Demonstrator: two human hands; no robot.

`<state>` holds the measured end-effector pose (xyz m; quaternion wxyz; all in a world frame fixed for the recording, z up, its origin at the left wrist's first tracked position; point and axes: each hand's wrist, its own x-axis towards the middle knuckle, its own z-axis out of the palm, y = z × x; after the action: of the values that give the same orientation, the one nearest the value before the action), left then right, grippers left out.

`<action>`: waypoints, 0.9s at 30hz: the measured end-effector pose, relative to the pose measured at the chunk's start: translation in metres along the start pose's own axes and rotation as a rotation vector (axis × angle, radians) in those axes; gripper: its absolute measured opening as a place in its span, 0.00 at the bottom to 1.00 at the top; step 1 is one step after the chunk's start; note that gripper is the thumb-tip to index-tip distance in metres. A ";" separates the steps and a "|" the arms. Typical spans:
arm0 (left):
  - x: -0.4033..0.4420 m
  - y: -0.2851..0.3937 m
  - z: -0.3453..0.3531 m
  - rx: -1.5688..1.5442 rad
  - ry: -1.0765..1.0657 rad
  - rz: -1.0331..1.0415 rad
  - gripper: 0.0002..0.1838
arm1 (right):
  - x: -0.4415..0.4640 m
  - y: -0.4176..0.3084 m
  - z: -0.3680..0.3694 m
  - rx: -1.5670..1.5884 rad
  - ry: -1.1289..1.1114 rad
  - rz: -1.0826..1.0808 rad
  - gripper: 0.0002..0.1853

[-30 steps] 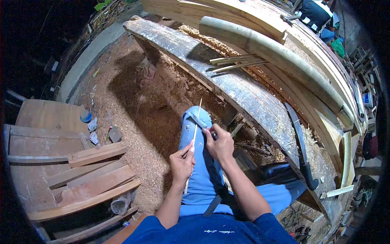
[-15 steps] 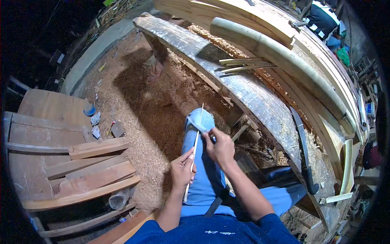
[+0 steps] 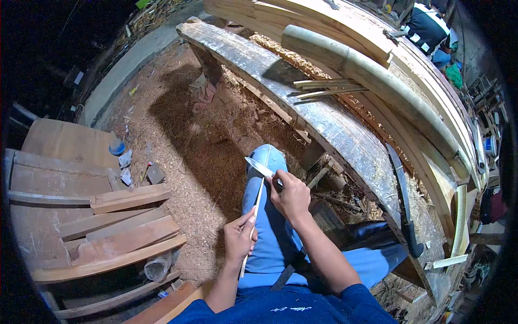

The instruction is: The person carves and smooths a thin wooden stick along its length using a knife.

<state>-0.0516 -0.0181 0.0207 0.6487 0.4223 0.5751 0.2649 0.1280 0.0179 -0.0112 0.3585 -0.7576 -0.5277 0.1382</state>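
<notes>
My left hand is closed around a thin, pale wooden strip, which runs lengthwise above my jeans-covered leg. In my right hand is a small knife, its handle hidden by the fingers. The knife's bright blade points to the upper left and crosses the strip near my knee. Blade and strip appear to touch. The strip's lower end sticks out below my left hand.
A worn plank bench on my right bears several thin strips and a large dark-handled blade. Behind it lies a bamboo pole. Stacked boards stand left. Another person is at the far right.
My left hand has shifted slightly down and left with the strip. The knife blade has turned a little and shows more plainly across the strip; my right hand has barely moved.
</notes>
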 end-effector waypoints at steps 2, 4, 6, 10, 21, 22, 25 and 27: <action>-0.004 0.003 0.001 -0.011 0.006 -0.008 0.18 | -0.002 -0.001 0.003 -0.049 -0.012 -0.015 0.13; -0.011 0.004 0.000 -0.016 0.007 -0.016 0.18 | 0.003 0.006 0.010 -0.044 0.041 0.003 0.13; -0.023 -0.001 -0.004 -0.008 -0.007 -0.037 0.17 | 0.019 0.014 0.006 -0.039 0.066 0.098 0.13; -0.032 -0.005 -0.011 -0.041 -0.015 -0.062 0.17 | 0.041 0.026 -0.010 -0.105 -0.012 0.129 0.14; -0.011 0.008 -0.001 -0.039 -0.026 -0.081 0.18 | -0.026 0.006 -0.013 0.033 0.050 0.124 0.12; -0.014 0.009 -0.001 -0.031 -0.027 -0.093 0.18 | -0.022 0.009 -0.013 -0.009 0.031 0.111 0.12; -0.022 0.006 -0.007 -0.030 -0.027 -0.105 0.18 | -0.005 0.016 -0.013 -0.006 0.057 0.097 0.12; -0.027 0.005 -0.010 -0.034 -0.027 -0.114 0.18 | 0.006 0.018 -0.013 -0.001 0.043 0.096 0.13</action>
<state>-0.0662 -0.0352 0.0395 0.6776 0.3814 0.5846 0.2317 0.1509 0.0143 -0.0132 0.3622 -0.7850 -0.4829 0.1389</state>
